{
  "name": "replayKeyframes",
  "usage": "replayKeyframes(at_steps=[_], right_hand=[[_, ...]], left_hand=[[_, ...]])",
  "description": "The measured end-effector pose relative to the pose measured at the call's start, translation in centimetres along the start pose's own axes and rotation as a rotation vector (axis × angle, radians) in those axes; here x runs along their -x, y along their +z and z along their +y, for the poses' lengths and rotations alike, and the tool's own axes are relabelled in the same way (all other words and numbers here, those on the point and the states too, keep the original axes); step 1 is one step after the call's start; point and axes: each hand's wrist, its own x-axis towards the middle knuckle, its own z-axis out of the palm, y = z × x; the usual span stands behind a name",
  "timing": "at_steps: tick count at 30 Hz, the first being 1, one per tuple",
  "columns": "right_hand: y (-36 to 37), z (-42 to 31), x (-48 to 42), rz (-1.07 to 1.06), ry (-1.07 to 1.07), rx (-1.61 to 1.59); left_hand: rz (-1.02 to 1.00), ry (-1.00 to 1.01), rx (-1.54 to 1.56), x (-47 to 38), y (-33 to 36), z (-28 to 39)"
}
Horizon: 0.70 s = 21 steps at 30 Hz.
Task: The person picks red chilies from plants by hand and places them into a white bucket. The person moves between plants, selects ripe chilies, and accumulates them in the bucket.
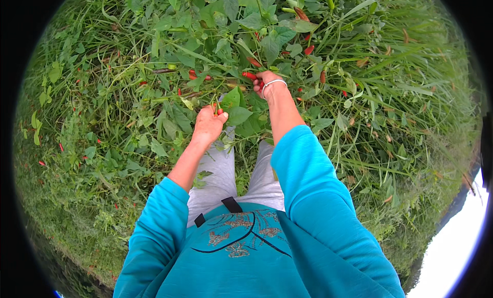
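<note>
My left hand (209,124) is closed around a few red chili peppers (220,111), whose green stems poke out past the thumb. Broad green leaves (236,115) lie right beside it. Farther out and to the right, my right hand (265,84) has its fingers curled, with red showing between them. A red chili pepper (249,75) sticks out to the left of those fingers. Just above that hand hangs another red chili (254,61) among the leaves. The bracelet (274,82) circles my right wrist.
Leafy chili plants (265,24) spread ahead, mixed with tall grass (400,66) on the right. More ripe chilies (309,50) and a green one (330,2) show in the foliage. A shrivelled brown pepper (301,14) hangs at the top. My grey trouser legs (215,167) stand among the plants.
</note>
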Motion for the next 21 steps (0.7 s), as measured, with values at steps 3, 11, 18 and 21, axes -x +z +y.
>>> replayKeyframes(at_steps=[3, 11, 18, 21], right_hand=[[-0.9, 0.0, 0.0, -0.049, 0.141, -0.102], [-2.1, -1.0, 1.8, -0.098, 0.261, -0.034], [-3.0, 0.9, -0.8, -0.174, 0.092, -0.167], [-2.9, 1.0, -0.8, -0.239, 0.108, -0.146]], left_hand=[[-0.026, -0.030, 0.034, 0.3, -0.2, 0.4], [-0.027, -0.078, 0.085, 0.8, 0.1, 0.8], [-0.032, -0.123, 0.137, 0.2, 0.2, 0.0], [-0.016, -0.092, 0.113, -0.1, 0.2, -0.3]])
